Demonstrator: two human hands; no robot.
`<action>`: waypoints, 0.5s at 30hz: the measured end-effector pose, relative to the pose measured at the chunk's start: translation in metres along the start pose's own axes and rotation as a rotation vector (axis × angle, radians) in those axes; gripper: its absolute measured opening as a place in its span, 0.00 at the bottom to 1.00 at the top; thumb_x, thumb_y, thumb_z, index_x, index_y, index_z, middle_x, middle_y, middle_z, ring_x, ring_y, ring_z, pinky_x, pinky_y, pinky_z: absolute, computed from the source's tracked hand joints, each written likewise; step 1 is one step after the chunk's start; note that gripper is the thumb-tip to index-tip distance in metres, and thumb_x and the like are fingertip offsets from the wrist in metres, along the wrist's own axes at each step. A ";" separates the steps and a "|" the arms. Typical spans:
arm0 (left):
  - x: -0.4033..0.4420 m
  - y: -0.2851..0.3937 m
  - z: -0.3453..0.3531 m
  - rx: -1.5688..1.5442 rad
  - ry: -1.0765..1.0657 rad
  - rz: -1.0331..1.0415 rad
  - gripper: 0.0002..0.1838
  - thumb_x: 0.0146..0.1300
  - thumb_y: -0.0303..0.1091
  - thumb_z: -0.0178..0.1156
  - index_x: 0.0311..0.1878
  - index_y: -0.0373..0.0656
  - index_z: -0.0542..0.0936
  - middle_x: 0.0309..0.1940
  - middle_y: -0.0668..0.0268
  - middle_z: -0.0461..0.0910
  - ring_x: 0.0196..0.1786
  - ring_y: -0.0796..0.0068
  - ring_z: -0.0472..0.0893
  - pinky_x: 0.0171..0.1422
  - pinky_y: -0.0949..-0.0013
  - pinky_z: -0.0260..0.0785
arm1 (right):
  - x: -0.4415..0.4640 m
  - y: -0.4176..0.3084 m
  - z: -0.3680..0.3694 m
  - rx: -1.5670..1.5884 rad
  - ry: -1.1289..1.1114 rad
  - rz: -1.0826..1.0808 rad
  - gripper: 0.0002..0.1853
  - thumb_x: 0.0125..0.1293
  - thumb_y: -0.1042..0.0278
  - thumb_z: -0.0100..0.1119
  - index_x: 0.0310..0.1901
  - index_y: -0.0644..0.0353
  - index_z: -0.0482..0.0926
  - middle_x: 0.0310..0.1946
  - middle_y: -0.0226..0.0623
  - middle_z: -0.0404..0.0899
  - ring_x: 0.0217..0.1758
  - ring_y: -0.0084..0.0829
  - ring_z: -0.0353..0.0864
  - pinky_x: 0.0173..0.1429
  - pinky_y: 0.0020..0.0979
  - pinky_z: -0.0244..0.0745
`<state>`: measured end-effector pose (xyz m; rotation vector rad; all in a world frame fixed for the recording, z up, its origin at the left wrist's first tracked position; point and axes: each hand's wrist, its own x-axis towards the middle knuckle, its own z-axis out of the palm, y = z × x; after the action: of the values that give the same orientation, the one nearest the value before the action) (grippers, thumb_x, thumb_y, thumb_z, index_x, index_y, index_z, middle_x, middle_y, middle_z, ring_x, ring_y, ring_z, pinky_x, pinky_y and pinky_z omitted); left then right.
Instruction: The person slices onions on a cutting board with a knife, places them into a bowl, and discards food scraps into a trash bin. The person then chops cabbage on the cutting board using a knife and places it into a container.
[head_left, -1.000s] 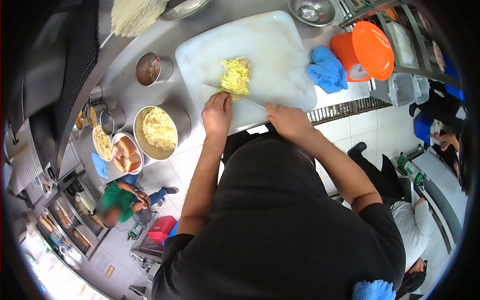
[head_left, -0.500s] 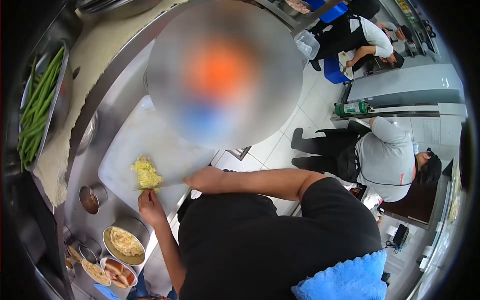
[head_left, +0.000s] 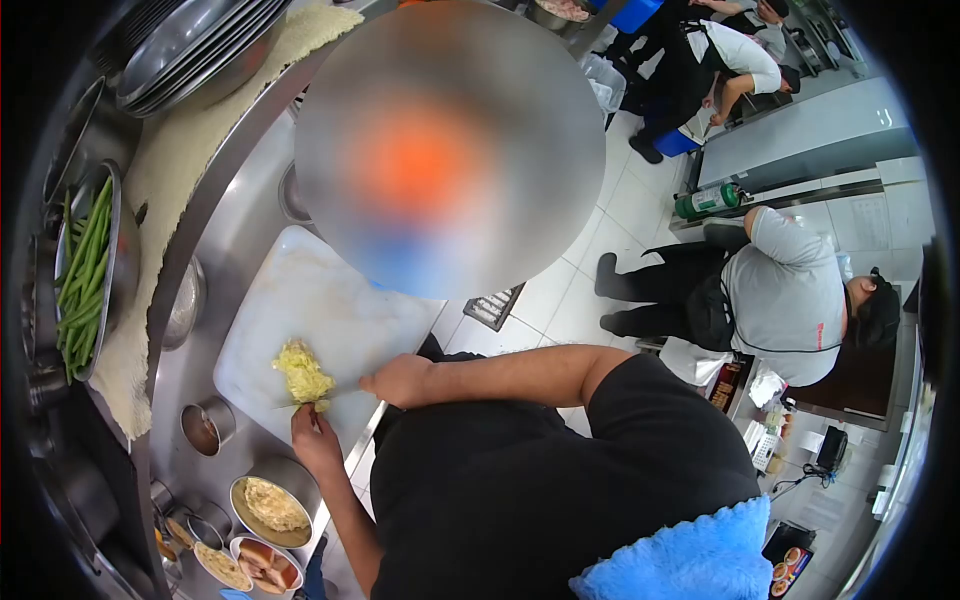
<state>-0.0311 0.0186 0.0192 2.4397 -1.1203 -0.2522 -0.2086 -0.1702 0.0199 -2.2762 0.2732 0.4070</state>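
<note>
My right hand is closed round the handle of a knife, its blade lying across the white cutting board. A small heap of finely cut, yellow-green vegetable sits beside the blade, towards the board's left side. At the edge of that heap, the fingers of my left hand are bunched together against a bit of the vegetable, close to the blade. The fingertips partly hide the held piece, and its exact kind is unclear.
A metal cup, a bowl of pale chopped food and a dish of meat pieces stand near the board. Green beans fill a tray on the shelf. A co-worker stands behind. A blurred disc hides the upper middle.
The whole view has shifted, so the board and bowls sit slightly lower and further right. Both hands stay at the vegetable, the knife still held. Co-workers in the background have shifted posture slightly.
</note>
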 end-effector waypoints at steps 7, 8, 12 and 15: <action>0.001 -0.003 0.004 -0.009 0.012 -0.021 0.10 0.64 0.24 0.69 0.48 0.34 0.86 0.38 0.55 0.86 0.37 0.58 0.86 0.45 0.58 0.79 | -0.002 -0.002 -0.005 0.010 -0.010 0.010 0.17 0.70 0.67 0.55 0.59 0.61 0.78 0.39 0.48 0.89 0.43 0.53 0.90 0.45 0.54 0.83; 0.001 -0.003 0.004 -0.006 0.012 -0.023 0.09 0.64 0.24 0.69 0.47 0.35 0.86 0.38 0.56 0.86 0.37 0.58 0.86 0.45 0.58 0.79 | -0.001 -0.001 -0.004 0.013 -0.009 0.011 0.17 0.71 0.67 0.55 0.59 0.61 0.78 0.39 0.49 0.89 0.43 0.53 0.90 0.45 0.54 0.83; 0.001 0.000 0.003 0.012 0.029 -0.024 0.08 0.64 0.25 0.69 0.46 0.35 0.86 0.38 0.56 0.86 0.36 0.58 0.86 0.44 0.58 0.79 | -0.003 -0.002 -0.006 0.020 -0.022 0.020 0.17 0.71 0.67 0.55 0.59 0.61 0.77 0.40 0.49 0.89 0.43 0.53 0.90 0.45 0.54 0.83; 0.003 0.001 0.004 0.011 0.018 -0.046 0.08 0.64 0.25 0.69 0.45 0.36 0.86 0.38 0.56 0.86 0.37 0.56 0.86 0.45 0.57 0.79 | -0.001 0.000 -0.004 0.043 -0.050 0.041 0.18 0.74 0.65 0.53 0.62 0.60 0.76 0.42 0.50 0.88 0.46 0.54 0.89 0.49 0.54 0.82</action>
<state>-0.0307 0.0143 0.0164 2.4750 -1.0624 -0.2386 -0.2084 -0.1730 0.0226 -2.2178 0.3009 0.4744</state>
